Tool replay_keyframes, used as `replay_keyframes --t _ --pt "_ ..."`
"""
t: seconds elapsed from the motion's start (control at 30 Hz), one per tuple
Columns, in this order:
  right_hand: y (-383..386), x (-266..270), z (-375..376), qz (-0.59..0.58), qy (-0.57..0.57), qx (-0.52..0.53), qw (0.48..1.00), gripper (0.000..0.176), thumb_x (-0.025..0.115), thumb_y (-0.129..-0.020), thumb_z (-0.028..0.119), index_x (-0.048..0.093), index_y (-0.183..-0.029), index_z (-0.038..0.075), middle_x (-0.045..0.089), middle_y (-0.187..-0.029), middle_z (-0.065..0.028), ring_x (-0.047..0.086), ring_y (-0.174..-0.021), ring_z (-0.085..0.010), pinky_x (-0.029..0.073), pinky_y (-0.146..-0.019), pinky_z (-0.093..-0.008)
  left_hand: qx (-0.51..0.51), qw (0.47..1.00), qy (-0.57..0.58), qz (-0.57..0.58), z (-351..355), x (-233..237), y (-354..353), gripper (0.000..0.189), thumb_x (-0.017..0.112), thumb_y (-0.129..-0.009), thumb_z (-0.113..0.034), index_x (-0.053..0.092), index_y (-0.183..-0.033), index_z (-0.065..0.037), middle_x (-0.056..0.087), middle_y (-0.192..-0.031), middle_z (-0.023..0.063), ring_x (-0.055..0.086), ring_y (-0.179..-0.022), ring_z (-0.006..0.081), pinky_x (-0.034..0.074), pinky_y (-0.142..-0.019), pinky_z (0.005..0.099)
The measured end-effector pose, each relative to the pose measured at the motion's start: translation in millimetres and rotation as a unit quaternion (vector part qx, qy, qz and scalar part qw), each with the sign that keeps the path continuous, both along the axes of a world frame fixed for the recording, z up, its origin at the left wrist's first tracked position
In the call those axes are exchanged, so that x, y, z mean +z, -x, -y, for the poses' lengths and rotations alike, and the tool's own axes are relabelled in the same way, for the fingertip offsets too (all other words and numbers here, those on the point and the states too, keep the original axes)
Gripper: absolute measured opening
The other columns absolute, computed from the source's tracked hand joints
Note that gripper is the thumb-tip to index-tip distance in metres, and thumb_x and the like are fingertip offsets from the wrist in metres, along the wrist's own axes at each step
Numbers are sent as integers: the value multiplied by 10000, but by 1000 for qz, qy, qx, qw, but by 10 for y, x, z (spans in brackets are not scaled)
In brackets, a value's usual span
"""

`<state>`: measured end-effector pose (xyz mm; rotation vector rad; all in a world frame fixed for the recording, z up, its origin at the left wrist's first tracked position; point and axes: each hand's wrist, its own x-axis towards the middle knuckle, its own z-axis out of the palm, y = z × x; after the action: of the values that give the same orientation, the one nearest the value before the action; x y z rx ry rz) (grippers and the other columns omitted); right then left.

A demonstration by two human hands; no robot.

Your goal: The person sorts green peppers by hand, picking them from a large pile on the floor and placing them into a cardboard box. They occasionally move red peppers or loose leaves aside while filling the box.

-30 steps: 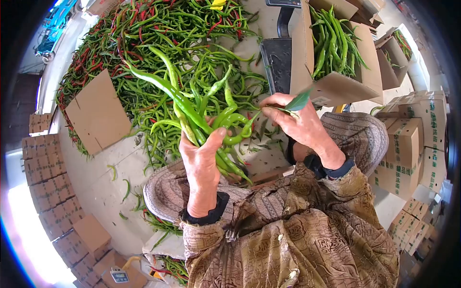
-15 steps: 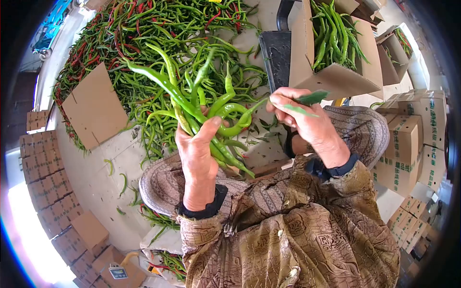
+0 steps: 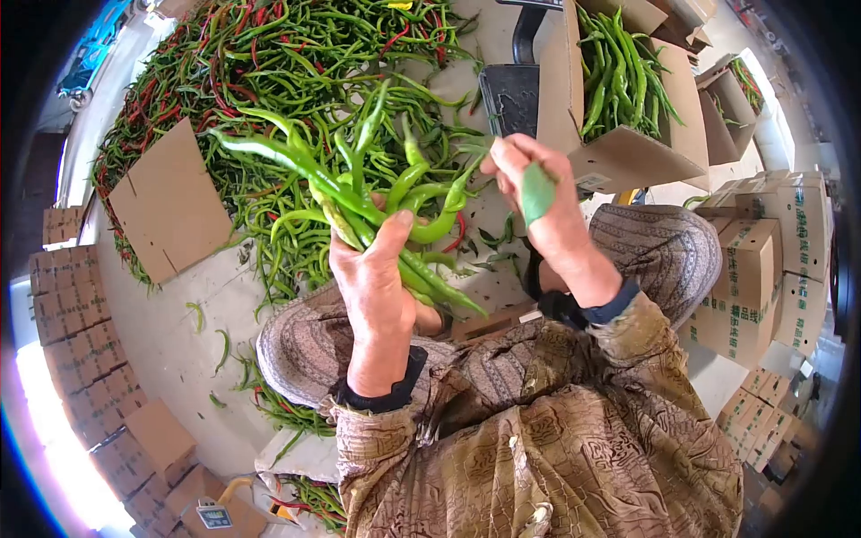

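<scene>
A bunch of long green chili peppers (image 3: 345, 193) is clasped in my left hand (image 3: 372, 278), the thumb pressed across them and their ends fanning out above and below the fist. Just right of the bunch, my right hand (image 3: 552, 211) is closed, with a green leaf (image 3: 537, 193) against its fingers. Blurred greenery shows at its fingertips, close to the tip of a curved pepper. Beyond both hands spreads a large heap of green and red chili peppers (image 3: 296, 63) on the floor.
A flat cardboard piece (image 3: 170, 202) leans on the heap's left side. At upper right, an open carton (image 3: 637, 157) holds green peppers (image 3: 619, 72) beside a black scale platform (image 3: 509, 99). Stacked cartons stand at left (image 3: 81, 314) and right (image 3: 740, 291). Loose peppers (image 3: 222, 350) lie on the floor.
My right hand has moved slightly up and left and turned, so the leaf now hangs across its fingers. My left hand keeps the bunch nearly in place, tilted a little.
</scene>
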<state>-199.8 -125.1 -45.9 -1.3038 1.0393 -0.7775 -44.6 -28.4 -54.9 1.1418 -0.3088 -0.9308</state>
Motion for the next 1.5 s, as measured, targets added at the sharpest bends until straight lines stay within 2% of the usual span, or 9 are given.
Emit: replay_keyframes --t 0.2,0.47,0.7,0.8,0.9,0.93,1.03,1.23,1.5 --pt "312 115 198 -102 48 319 941 324 537 -952 283 567 -785 7 494 -614 26 442 -555 -68 374 -508 -250 -9 998 -15 -59 -110 40 -169 369 669 -751 61 536 -1086 -14 603 -946 60 616 -790 170 523 -724 300" --pt "365 -59 10 -166 174 337 911 150 570 -781 142 593 -761 -5 590 -610 -144 613 -548 -277 467 -535 -363 -42 998 -41 -10 -155 58 -127 408 658 -748 51 527 -1128 -17 632 -1010 116 612 -834 192 511 -678 302" --pt "419 -142 -82 -246 154 363 885 606 723 -665 106 498 -1219 9 650 -949 -210 625 -886 -398 512 -761 -423 -58 996 -63 -10 -136 106 -76 377 652 -759 51 521 -1107 -14 630 -1008 142 607 -760 192 516 -666 295" --pt "631 83 76 -290 221 342 866 748 752 -663 117 419 -1315 -35 461 -1353 -208 438 -1265 -337 342 -1093 -398 -28 999 -41 -4 -133 58 -131 404 648 -754 76 502 -1121 -6 603 -967 97 614 -725 176 532 -625 283" --pt "960 59 311 -327 342 88 876 436 560 -820 -2 532 -1253 34 636 -1109 -177 663 -855 -307 542 -722 -377 -29 999 -43 -1 -160 83 -127 403 649 -756 78 503 -1123 -6 596 -976 92 610 -741 177 531 -657 291" --pt "957 241 303 -224 96 82 966 375 542 -856 -8 565 -1228 34 637 -1108 -162 644 -973 -281 519 -819 -332 -36 998 -55 6 -159 114 -106 402 654 -756 75 504 -1120 -4 596 -969 89 610 -745 176 531 -671 295" --pt "621 259 171 -206 328 174 905 302 598 -876 61 601 -1178 46 643 -1157 -116 662 -871 -240 536 -739 -349 -57 997 -55 4 -137 127 -66 400 675 -747 67 512 -1108 4 593 -960 78 620 -781 171 532 -711 295" --pt "294 -250 24 -139 292 280 904 218 603 -800 41 644 -1008 -11 641 -872 -201 616 -794 -389 495 -687 -436 -55 997 -48 -5 -133 70 -73 407 695 -743 59 523 -1108 8 597 -985 77 626 -826 171 526 -742 285" --pt "361 -248 -44 -118 274 316 901 290 523 -801 -36 595 -1080 -4 612 -835 -152 618 -772 -334 480 -684 -399 -63 996 -58 -24 -158 26 -130 388 685 -744 49 524 -1095 3 599 -974 78 613 -792 165 522 -717 290"
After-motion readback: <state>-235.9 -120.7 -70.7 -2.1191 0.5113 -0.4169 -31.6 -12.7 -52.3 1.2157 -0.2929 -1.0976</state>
